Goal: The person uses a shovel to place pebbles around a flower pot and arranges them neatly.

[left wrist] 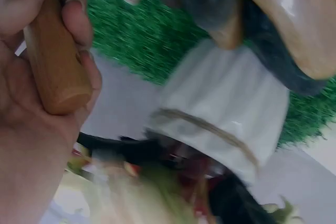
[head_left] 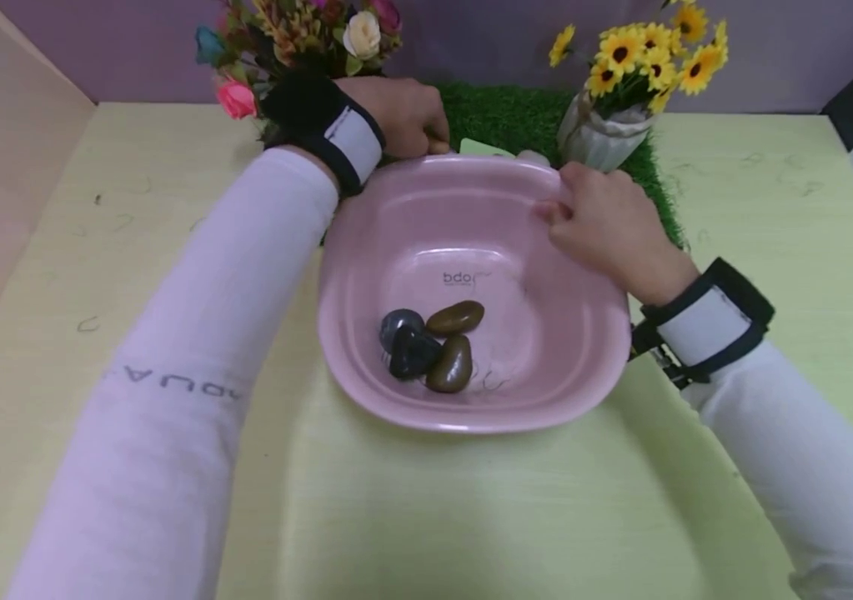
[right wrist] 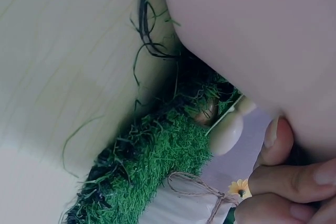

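A pink basin (head_left: 569,350) takes up the middle of the head view, with dark stones (head_left: 414,352) and brown stones (head_left: 456,317) on its floor. My right hand (head_left: 614,221) grips the basin's back right rim; its curled fingers show against the basin's outer side in the right wrist view. At the back left rim is my left hand (head_left: 403,117), its fingers bent. The left wrist view shows that hand's fingers wrapped round a wooden handle (left wrist: 58,66); the handle's far end is hidden.
Behind the basin lies artificial turf (head_left: 509,112) with a white pot of yellow flowers (head_left: 606,137). Mixed artificial flowers (head_left: 362,35) stand at the back left. Smooth tan and dark stones (left wrist: 294,19) rest on the turf. A pale table (head_left: 126,200) spreads around everything.
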A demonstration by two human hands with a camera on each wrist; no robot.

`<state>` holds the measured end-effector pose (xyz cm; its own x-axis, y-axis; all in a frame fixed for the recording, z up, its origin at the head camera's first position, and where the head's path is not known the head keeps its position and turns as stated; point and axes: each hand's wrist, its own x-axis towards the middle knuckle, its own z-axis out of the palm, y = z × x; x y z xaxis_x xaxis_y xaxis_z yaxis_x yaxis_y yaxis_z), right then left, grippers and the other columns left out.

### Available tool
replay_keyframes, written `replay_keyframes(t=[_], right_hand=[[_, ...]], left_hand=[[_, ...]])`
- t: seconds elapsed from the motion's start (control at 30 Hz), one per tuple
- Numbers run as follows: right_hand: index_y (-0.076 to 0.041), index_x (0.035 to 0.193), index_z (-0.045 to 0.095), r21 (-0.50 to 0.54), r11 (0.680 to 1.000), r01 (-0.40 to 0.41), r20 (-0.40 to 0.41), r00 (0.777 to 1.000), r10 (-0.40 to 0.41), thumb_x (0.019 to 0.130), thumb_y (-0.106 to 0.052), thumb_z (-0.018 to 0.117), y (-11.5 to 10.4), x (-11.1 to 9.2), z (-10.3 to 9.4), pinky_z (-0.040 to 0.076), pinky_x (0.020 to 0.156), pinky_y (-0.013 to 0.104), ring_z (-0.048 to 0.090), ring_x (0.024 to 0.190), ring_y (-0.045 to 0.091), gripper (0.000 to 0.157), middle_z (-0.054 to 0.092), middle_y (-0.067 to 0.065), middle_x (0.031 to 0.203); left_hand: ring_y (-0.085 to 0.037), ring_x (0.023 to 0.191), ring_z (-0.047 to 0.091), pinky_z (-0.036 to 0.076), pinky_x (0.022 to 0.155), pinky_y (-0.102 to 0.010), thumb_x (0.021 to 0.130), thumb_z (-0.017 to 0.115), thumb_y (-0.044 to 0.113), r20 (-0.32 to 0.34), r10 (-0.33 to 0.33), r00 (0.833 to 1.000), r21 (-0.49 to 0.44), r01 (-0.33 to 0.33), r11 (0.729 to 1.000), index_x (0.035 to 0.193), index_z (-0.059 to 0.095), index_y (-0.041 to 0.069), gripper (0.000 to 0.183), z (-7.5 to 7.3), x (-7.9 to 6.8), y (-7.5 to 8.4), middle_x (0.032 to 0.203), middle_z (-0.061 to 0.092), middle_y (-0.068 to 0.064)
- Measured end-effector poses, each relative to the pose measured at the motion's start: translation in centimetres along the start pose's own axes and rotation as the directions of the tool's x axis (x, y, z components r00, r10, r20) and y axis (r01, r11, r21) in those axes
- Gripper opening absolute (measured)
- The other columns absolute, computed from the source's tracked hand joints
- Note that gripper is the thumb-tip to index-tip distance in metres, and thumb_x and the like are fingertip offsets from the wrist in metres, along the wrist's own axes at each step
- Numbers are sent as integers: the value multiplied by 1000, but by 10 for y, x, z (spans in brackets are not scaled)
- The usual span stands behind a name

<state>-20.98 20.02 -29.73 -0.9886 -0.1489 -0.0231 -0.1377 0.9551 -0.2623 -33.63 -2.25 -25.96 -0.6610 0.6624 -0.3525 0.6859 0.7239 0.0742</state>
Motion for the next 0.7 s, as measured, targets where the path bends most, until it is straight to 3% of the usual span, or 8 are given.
replay_keyframes(t=[0.2, 0.33, 0.43, 0.53, 0.6, 0.67, 0.7], right_hand=[[-4, 93, 51, 2, 1000, 12, 3, 1000, -12, 100, -35, 50, -1, 1, -1, 39, 52, 36, 52, 62, 30, 32, 48, 13, 70], [-4, 95, 52, 6, 1000, 7, 12, 1000, -7, 100, -36, 50, -2, 2, -1, 40, 53, 36, 54, 63, 30, 33, 51, 14, 72], [-3, 96, 53, 8, 1000, 1, 19, 1000, -1, 100, -37, 49, -3, 2, -1, 40, 53, 36, 54, 63, 30, 34, 52, 14, 73], [-4, 96, 53, 8, 1000, 1, 22, 1000, -1, 100, -37, 50, -4, 3, 0, 40, 52, 36, 55, 63, 30, 33, 52, 14, 72], [-4, 94, 52, 5, 1000, 5, 20, 1000, -5, 100, -36, 50, -5, 3, 0, 40, 51, 36, 54, 62, 30, 33, 51, 13, 71], [-4, 92, 51, -1, 1000, 10, 13, 1000, -10, 100, -37, 50, -4, 2, 0, 39, 51, 36, 53, 61, 30, 33, 49, 13, 69], [-5, 91, 51, -4, 1000, 11, 10, 1000, -11, 100, -37, 50, -4, 2, 0, 38, 51, 36, 52, 60, 29, 34, 49, 12, 69]], left_hand=[[-18, 81, 51, 40, 70, -31, 103, 46, 27, 9, 35, 999, 57, -36, 998, 106, 72, 15, 29, -12, 0, 13, 102, 65, -5], [-14, 70, 48, 37, 64, -29, 103, 48, 31, 0, 48, 999, 114, -48, 992, 89, 69, 13, 31, -16, 1, 21, 80, 60, -1], [-14, 60, 41, 35, 60, -29, 103, 47, 32, -31, 22, 999, 147, -17, 989, 74, 55, 13, 35, -16, 0, 27, 66, 45, 2], [-21, 70, 51, 46, 70, -37, 103, 47, 28, -69, 4, 998, 181, 9, 983, 80, 57, 11, 30, -16, -4, 35, 77, 56, -3], [-28, 84, 60, 51, 83, -44, 102, 47, 25, -110, 9, 994, 234, 17, 972, 91, 62, 8, 26, -16, -7, 42, 95, 65, -10], [-34, 96, 64, 51, 91, -49, 102, 46, 19, -175, 37, 984, 314, 20, 949, 102, 66, 4, 25, -16, -9, 51, 109, 68, -15], [-34, 96, 65, 53, 89, -49, 102, 45, 17, -213, 56, 975, 364, 26, 931, 102, 66, 3, 26, -16, -9, 56, 109, 69, -16]])
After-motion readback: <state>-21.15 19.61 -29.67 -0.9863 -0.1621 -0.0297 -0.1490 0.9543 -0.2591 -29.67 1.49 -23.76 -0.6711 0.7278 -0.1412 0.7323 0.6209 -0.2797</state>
